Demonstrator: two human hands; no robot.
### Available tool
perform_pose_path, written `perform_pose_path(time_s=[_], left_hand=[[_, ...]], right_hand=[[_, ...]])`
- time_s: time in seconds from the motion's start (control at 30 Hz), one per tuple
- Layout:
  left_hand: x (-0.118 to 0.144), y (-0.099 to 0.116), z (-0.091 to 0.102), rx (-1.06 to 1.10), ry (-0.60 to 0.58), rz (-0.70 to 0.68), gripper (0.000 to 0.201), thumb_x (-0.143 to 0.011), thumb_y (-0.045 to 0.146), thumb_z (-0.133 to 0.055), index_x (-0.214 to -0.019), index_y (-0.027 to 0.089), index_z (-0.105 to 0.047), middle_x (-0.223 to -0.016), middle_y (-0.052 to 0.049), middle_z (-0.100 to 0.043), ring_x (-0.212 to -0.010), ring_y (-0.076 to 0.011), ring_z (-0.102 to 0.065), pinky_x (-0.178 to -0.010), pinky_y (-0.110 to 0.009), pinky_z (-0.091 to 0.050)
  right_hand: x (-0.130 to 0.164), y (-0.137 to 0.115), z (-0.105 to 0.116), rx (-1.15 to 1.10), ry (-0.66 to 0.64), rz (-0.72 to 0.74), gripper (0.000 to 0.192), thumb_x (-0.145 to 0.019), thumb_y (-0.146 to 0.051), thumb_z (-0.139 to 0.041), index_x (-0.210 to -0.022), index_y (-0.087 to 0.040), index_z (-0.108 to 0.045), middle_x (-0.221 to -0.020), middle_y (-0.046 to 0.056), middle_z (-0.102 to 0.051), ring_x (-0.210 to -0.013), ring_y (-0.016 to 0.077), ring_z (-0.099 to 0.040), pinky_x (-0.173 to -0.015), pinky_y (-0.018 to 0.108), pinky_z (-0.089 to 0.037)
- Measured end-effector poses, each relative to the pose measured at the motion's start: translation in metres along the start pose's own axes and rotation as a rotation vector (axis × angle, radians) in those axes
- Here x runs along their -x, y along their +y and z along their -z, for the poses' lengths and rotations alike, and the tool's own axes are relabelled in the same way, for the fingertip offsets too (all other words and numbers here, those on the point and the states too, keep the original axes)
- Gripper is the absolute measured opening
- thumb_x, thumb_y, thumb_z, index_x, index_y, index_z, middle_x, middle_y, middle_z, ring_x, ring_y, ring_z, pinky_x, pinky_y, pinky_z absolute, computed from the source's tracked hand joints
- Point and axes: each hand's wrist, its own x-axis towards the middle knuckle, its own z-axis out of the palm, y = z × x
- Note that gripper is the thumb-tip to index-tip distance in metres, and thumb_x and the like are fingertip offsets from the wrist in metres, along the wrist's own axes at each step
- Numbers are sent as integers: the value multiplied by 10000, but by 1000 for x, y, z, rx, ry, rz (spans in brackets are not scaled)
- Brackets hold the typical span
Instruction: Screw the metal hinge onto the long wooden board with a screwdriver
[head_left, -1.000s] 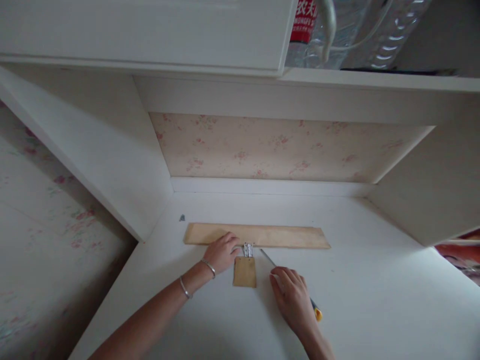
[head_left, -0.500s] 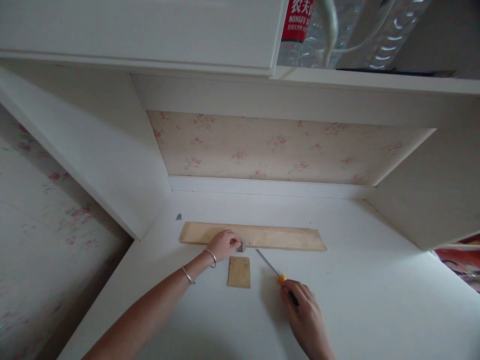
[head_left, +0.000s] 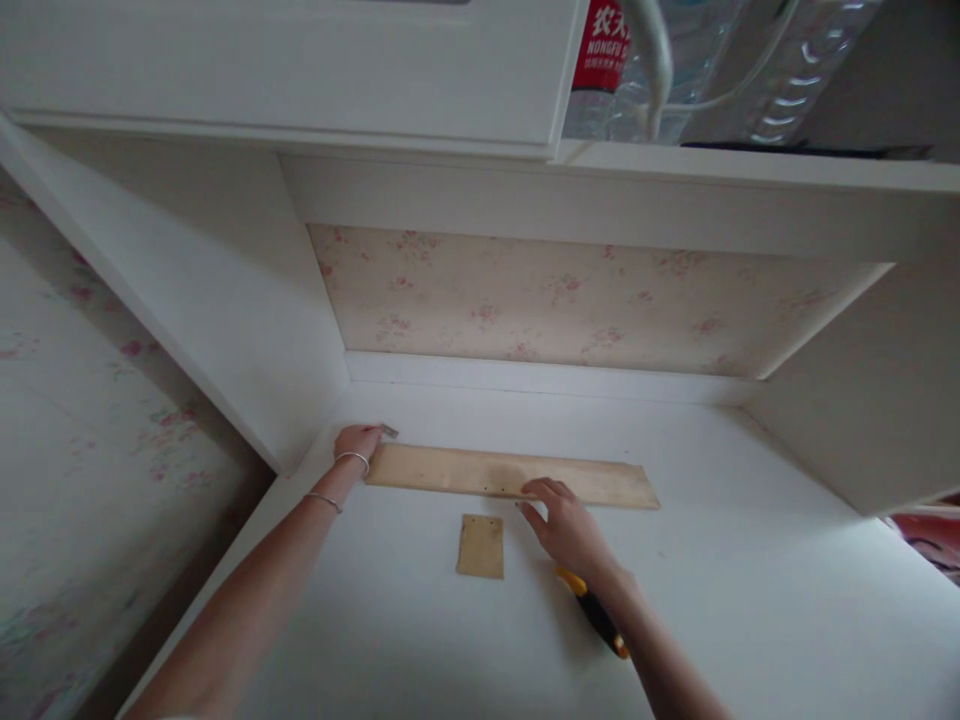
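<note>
Since half a second ago, your right hand (head_left: 566, 525) has let go of the screwdriver (head_left: 596, 612) and moved up to the long wooden strip (head_left: 517, 473); fingers loosely spread, tips touching its near edge around the middle. Screwdriver now lies on the tabletop (head_left: 750, 620) under your right wrist, yellow-and-black handle showing, shaft hidden. Small wooden square (head_left: 481, 546) lies flat just left of that hand, apart from the strip, much where it was.

Your left hand (head_left: 358, 442) has gone from the strip's middle out to its far-left end, near the cabinet side panel (head_left: 225, 330). Fingers pressed together, pinching a small grey metal piece (head_left: 388, 431) that pokes out past the fingertips; too small to tell more. Two bangles (head_left: 337, 478) on that wrist.

Farther back: floral wallpaper (head_left: 570, 300) behind the alcove. On the upper shelf (head_left: 750, 165), clear plastic water bottles (head_left: 675, 60), one with a red label; contents cannot be told.
</note>
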Motion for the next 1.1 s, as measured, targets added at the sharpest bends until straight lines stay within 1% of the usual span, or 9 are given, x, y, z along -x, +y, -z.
perform_pose_path(time_s=[0.17,0.27,0.37,0.47,0.57,0.8,0.97,1.03,1.1], left_hand=[[-14,-9,0,-199,13,5,374,-645,442,-605,-772,109,-719,-843,-158,-702,-796,-310,-638,-584,-341,-437],[-16,-12,-1,-272,-4,4,398,-674,458,-574,-814,114,-718,-899,-179,-702,-819,-318,-645,-604,-341,-445],[-16,-14,1,-323,-17,-3,408,-684,467,-559,-840,125,-717,-944,-195,-695,-842,-328,-647,-611,-340,-444],[-15,-16,5,-353,-37,-14,408,-686,486,-553,-810,134,-719,-929,-195,-697,-841,-323,-649,-610,-328,-436],[-12,-21,11,-385,-73,-70,447,-713,540,-512,-799,151,-715,-900,-169,-703,-834,-307,-650,-605,-309,-421],[4,-41,27,-326,-38,-162,412,-820,481,-406,-802,181,-688,-887,-100,-701,-842,-243,-631,-637,-267,-391],[39,-49,50,-185,-10,-192,401,-843,462,-383,-817,177,-663,-823,-59,-688,-792,-207,-620,-701,-275,-423],[70,-47,56,-137,-26,-247,371,-849,448,-395,-875,185,-656,-883,-50,-687,-793,-188,-617,-756,-278,-441],[108,-42,56,-133,-119,-335,343,-860,435,-406,-909,198,-648,-900,-44,-678,-724,-164,-607,-750,-282,-463]], right_hand=[[-42,-5,-9,105,-175,45,313,-834,-307,-502,-1118,-205,-586,-1153,82,-597,-1067,204,-527,-930,327,-383],[-61,-7,-21,211,-307,86,556,-746,-446,-605,-1244,-219,-507,-1315,107,-490,-1183,251,-449,-981,378,-330],[-78,-9,-34,298,-398,143,706,-657,-527,-664,-1275,-250,-466,-1346,121,-451,-1209,298,-414,-980,445,-306],[-93,-9,-41,315,-424,170,731,-636,-545,-669,-1274,-255,-465,-1259,129,-516,-1132,315,-473,-933,474,-333],[-104,-8,-42,308,-463,212,672,-637,-530,-666,-1226,-244,-511,-1121,109,-588,-1007,278,-549,-869,412,-387],[-112,-2,-25,257,-455,316,669,-644,-484,-671,-1251,-243,-526,-1071,88,-611,-945,242,-576,-811,331,-405],[-134,-5,-11,268,-409,336,718,-677,-480,-654,-1320,-213,-477,-1157,104,-587,-1005,235,-560,-854,308,-397],[-151,-9,-12,307,-414,323,703,-693,-483,-639,-1320,-210,-475,-1179,110,-578,-1015,235,-557,-856,306,-399],[-173,-14,-17,336,-418,307,679,-694,-469,-637,-1302,-206,-489,-1157,117,-586,-996,240,-565,-845,314,-409]])
